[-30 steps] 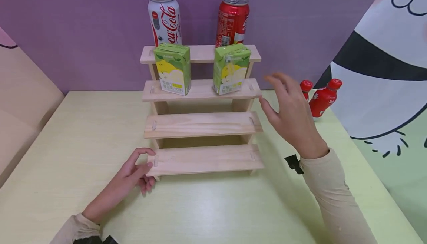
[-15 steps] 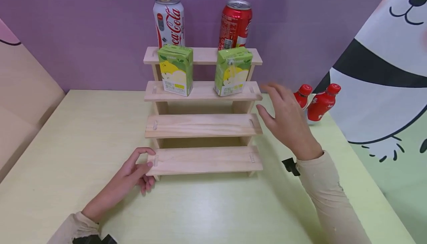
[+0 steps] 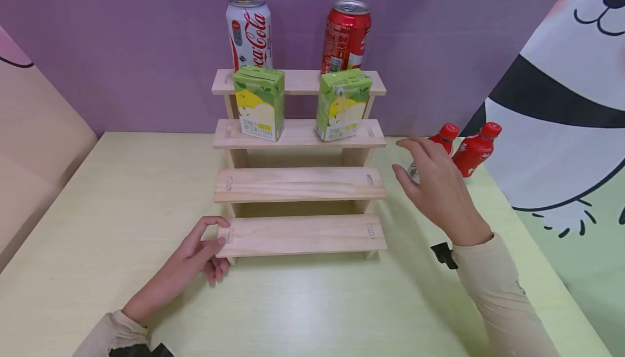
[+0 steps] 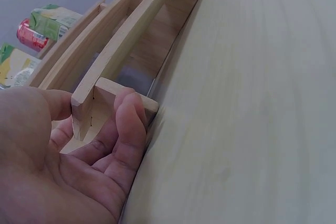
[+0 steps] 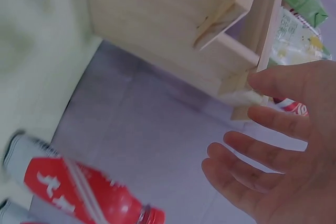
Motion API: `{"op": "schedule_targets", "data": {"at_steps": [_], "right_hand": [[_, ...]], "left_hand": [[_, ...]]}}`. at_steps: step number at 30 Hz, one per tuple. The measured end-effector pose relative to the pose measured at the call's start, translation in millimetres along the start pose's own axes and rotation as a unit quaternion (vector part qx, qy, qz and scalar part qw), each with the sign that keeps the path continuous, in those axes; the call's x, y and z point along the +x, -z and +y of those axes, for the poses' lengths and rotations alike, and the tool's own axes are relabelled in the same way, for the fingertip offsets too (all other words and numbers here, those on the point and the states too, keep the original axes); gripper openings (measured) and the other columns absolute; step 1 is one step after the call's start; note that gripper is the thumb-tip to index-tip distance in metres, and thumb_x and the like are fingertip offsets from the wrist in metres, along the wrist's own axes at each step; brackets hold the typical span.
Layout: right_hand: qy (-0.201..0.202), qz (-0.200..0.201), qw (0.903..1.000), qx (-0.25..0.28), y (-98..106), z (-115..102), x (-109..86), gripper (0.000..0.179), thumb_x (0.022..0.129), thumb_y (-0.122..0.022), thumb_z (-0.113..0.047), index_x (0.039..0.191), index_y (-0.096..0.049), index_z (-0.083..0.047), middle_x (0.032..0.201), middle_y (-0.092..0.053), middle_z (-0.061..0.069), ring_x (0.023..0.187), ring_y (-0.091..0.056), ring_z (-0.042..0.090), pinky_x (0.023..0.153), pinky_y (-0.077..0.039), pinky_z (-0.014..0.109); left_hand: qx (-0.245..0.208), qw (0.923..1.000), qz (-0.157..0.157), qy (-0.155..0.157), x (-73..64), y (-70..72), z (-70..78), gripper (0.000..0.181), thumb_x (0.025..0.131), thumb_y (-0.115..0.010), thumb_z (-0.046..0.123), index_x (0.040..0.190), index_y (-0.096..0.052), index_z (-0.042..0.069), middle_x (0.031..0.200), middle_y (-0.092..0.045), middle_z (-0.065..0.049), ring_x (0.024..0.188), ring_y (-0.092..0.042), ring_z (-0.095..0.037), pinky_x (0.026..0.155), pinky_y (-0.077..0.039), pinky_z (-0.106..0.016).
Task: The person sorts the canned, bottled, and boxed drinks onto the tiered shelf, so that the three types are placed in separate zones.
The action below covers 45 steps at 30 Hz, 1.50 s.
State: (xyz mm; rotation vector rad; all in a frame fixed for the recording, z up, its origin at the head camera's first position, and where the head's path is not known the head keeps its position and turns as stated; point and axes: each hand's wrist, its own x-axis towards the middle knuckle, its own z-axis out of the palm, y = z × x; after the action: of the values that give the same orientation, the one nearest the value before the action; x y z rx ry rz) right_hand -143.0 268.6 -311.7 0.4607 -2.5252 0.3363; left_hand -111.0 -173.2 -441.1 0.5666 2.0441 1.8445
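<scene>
A stepped wooden rack (image 3: 300, 183) stands on the table. My left hand (image 3: 195, 254) grips the left end of its lowest shelf; in the left wrist view the fingers curl round the shelf's end and side support. My right hand (image 3: 439, 189) is held in the air right of the rack, fingers apart and holding nothing. Behind it stand two red-capped bottles, the nearer one (image 3: 445, 133) partly hidden by the hand and the other (image 3: 476, 151) to its right. The right wrist view shows a red bottle (image 5: 79, 187) apart from the fingers.
A white Coca-Cola can (image 3: 250, 34) and a red can (image 3: 345, 37) stand on the top shelf. Two green juice cartons, the left one (image 3: 259, 104) and the right one (image 3: 343, 106), stand on the shelf below. A purple backdrop (image 3: 156, 48) rises behind the table (image 3: 303, 308).
My right hand first shifts slightly left, then moves right and a little down, away from the rack toward the bottles. The left hand keeps its grip on the shelf.
</scene>
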Motion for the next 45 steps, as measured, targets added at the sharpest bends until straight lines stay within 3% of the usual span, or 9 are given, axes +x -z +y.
{"op": "schedule_targets", "data": {"at_steps": [15,25,31,37,45], "right_hand": [[-0.067,-0.035,0.9968,-0.026,27.0,38.6,-35.2,0.043,0.085,-0.074,-0.006,0.125,-0.058,-0.001,0.123,-0.057,0.023,0.112,-0.05,0.042,0.088,-0.048,0.064],[-0.109,-0.055,0.9922,-0.025,26.8,74.9,-41.1,0.04,0.089,-0.07,-0.009,0.125,-0.056,0.002,0.121,-0.057,0.027,0.109,-0.05,0.047,0.086,-0.046,0.068],[-0.133,-0.02,0.9907,-0.019,24.8,88.8,-37.6,0.046,0.089,-0.069,-0.009,0.13,-0.052,0.003,0.123,-0.055,0.029,0.109,-0.05,0.048,0.084,-0.045,0.069],[-0.176,-0.002,0.9842,0.017,17.4,92.5,-21.9,0.058,0.094,-0.066,-0.015,0.144,-0.042,0.0,0.132,-0.05,0.029,0.112,-0.049,0.047,0.083,-0.047,0.067],[-0.243,0.033,0.962,0.12,-1.5,103.0,2.6,0.068,0.097,-0.063,-0.037,0.152,-0.031,-0.012,0.143,-0.051,0.02,0.12,-0.054,0.04,0.1,-0.048,0.054]], "left_hand": [[-0.003,1.0,-0.002,0.001,-1.3,0.5,-1.8,0.03,0.109,-0.043,0.022,0.135,-0.032,0.014,0.073,-0.063,-0.022,0.057,-0.06,-0.027,0.051,-0.055,-0.038],[-0.001,1.0,0.004,0.003,-3.7,1.3,-1.2,0.03,0.109,-0.043,0.023,0.135,-0.032,0.014,0.073,-0.063,-0.023,0.057,-0.06,-0.027,0.05,-0.055,-0.038],[0.001,1.0,-0.002,0.005,-1.6,2.6,0.2,0.03,0.109,-0.043,0.023,0.135,-0.032,0.014,0.074,-0.063,-0.025,0.058,-0.06,-0.028,0.051,-0.055,-0.038],[0.0,1.0,-0.004,0.0,0.9,3.5,1.6,0.029,0.109,-0.043,0.022,0.134,-0.032,0.014,0.073,-0.062,-0.024,0.057,-0.059,-0.027,0.05,-0.055,-0.038],[-0.006,1.0,-0.004,0.001,1.3,1.4,-1.0,0.029,0.109,-0.043,0.022,0.135,-0.032,0.013,0.072,-0.063,-0.02,0.057,-0.059,-0.025,0.05,-0.055,-0.038]]}}
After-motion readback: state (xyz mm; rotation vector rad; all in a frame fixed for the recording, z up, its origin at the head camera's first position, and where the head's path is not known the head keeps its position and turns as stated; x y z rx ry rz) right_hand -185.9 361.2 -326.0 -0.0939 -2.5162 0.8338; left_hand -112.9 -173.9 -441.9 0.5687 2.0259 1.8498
